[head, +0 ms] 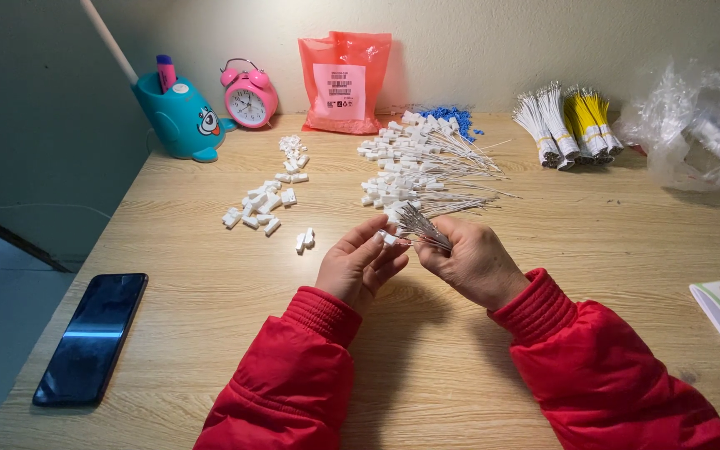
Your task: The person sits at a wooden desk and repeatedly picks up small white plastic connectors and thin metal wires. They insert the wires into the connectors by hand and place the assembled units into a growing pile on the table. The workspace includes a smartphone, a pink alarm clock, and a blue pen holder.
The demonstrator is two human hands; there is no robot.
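White plug [387,238] sits pinched in the left hand [360,265], just above the wooden table [210,292]. The right hand [472,262] is closed around a bunch of thin wires [421,226]. Many wired plugs [414,167] lie done behind; loose plugs [262,207] wait.

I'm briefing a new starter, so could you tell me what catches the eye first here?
The red sleeves at the bottom, with the left hand pinching a white connector and the right hand gripping a wire bundle. Behind them lies a pile of wired connectors; a pink clock stands at the back.
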